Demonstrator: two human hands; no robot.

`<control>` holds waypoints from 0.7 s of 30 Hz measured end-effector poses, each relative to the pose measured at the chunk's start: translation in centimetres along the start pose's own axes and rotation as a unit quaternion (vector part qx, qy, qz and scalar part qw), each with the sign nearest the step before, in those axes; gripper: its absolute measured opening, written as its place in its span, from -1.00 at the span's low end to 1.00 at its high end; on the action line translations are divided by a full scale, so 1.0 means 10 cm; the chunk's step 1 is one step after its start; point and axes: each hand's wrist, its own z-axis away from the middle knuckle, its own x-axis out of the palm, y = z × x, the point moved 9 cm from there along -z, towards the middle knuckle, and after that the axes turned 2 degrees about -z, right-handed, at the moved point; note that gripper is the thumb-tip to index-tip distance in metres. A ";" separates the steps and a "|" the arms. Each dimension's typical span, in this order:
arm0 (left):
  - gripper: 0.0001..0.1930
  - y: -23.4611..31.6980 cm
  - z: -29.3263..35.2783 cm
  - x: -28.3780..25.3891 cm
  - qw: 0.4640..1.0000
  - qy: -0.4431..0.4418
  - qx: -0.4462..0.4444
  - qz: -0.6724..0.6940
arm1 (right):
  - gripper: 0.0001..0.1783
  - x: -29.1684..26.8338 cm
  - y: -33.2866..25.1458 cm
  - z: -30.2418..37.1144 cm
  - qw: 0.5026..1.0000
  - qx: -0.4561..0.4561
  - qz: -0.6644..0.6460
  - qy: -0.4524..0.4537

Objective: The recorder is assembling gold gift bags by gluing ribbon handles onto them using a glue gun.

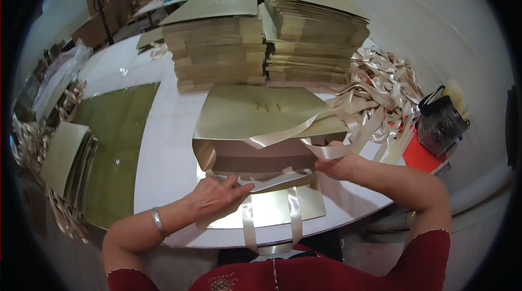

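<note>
A gold paper bag (261,113) lies in front of me with its mouth open toward me. My left hand (220,196) is at the near edge of the mouth, fingers closed on the rim. At the right corner of the mouth, my right hand (334,165) grips the bag's side, its fingertips partly hidden. A cream satin ribbon (329,152) passes over the fingers of that hand, and another ribbon (280,138) crosses the bag's upper panel. Below my hands lies a second gold bag (276,208) with a ribbon handle looping over the table edge.
Two tall stacks of flat gold bags (215,52) stand at the back of the white table (157,166). Loose ribbons (386,87) are heaped at the right, beside a black wrapped container (441,125) and a red sheet (420,152). More gold bags (65,160) lie at the left.
</note>
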 end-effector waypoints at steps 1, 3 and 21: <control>-0.60 -0.02 -0.01 -0.04 0.999 0.006 -0.023 0.029 | -0.47 -0.01 0.02 -0.02 0.999 0.001 0.036 0.021; -0.61 0.00 -0.02 -0.09 0.998 0.011 -0.040 0.054 | -0.42 -0.26 -0.11 0.07 0.968 -0.091 0.093 0.217; -0.71 -0.07 0.08 -0.10 0.977 0.143 -0.144 0.071 | -0.46 -0.89 -0.25 0.40 0.905 -0.014 -0.220 0.364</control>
